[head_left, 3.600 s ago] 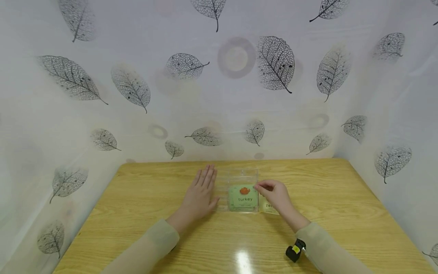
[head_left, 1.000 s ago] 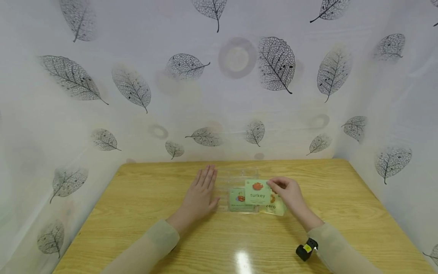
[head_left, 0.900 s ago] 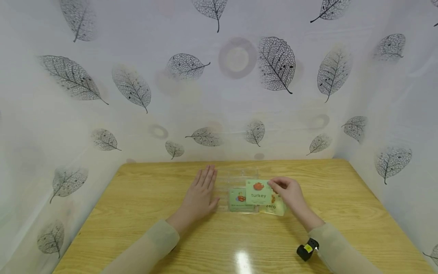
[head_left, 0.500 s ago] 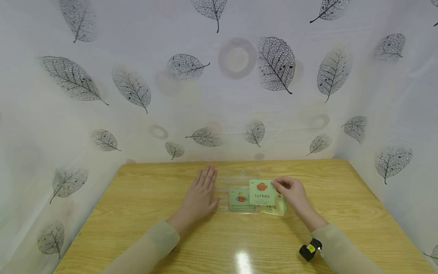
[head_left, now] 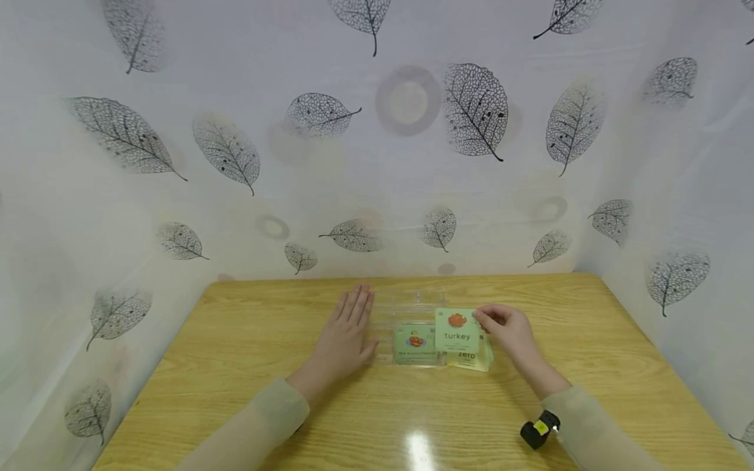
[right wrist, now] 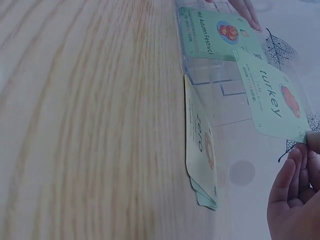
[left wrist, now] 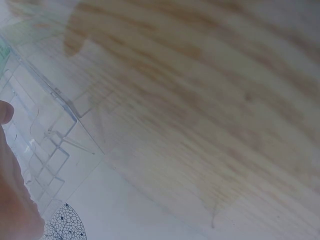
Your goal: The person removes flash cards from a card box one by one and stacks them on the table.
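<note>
One card, the turkey card (head_left: 457, 337), hangs from the right hand (head_left: 509, 337), its corner pinched between thumb and fingers; left of that grip sits the clear box (head_left: 418, 298), and below it lies the zero pile (head_left: 468, 360). The left hand (head_left: 341, 340) grasps nothing, laid out straight-fingered beside the box. A light pinch and some height should spare the loose pile a nudge

Beneath the fingers (head_left: 353, 306) spreads a yellowish wood-grain table (head_left: 247, 337), a white glare (head_left: 419, 451) shining nearer than them, while pale walls (head_left: 383, 176) printed with dark, veined leaves (head_left: 474, 108) rise beyond and to either side.
</note>
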Available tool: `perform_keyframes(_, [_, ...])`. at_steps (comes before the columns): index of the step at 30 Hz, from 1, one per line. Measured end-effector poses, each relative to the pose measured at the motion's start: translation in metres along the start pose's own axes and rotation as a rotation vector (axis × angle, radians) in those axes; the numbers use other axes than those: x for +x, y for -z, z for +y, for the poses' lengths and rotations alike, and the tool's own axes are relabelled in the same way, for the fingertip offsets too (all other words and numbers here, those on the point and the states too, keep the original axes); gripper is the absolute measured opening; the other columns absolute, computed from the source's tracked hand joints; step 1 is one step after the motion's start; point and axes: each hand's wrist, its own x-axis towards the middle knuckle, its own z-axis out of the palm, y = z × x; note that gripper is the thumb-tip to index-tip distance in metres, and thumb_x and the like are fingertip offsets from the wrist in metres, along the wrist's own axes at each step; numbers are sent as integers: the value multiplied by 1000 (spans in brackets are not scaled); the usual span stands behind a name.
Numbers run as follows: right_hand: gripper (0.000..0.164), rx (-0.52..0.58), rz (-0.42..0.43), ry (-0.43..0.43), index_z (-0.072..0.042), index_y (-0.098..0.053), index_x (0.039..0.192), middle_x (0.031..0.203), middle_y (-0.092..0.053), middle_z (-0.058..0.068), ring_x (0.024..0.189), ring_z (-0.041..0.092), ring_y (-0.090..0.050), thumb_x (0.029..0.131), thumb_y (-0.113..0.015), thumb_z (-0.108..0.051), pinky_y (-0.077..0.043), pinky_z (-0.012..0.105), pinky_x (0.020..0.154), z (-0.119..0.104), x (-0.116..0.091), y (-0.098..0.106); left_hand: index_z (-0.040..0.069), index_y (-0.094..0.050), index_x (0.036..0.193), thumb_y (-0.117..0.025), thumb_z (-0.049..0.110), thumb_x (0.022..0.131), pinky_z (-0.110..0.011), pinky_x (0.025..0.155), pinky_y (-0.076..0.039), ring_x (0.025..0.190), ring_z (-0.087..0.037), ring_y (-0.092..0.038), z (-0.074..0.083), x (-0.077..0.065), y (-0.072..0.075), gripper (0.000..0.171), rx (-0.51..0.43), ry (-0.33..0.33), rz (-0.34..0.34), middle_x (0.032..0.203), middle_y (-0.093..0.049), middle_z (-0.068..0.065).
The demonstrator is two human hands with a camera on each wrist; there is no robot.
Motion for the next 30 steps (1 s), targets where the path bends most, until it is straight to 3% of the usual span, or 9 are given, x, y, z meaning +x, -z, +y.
perform_keyframes(16, [32,23,11,-16,11,-71,121,87,-69,-6,78,3,-61,105,-68,-16,-60,21,74,10,-1,9,-6,-24,166,-58,54,103,-49,136,-21,165,-37,-20,0,-1,1,93,-34,-5,23,176,-19,-23])
perform_keyframes(30, [33,8,34,-8,12,-71,120,82,-68,-7,76,1,-59,105,-68,-17,-57,21,71,17,-2,16,-5,-23,166,-54,56,105,-46,137,-20,166,-35,-18,0,0,3,92,4,2,-3,177,-18,-21])
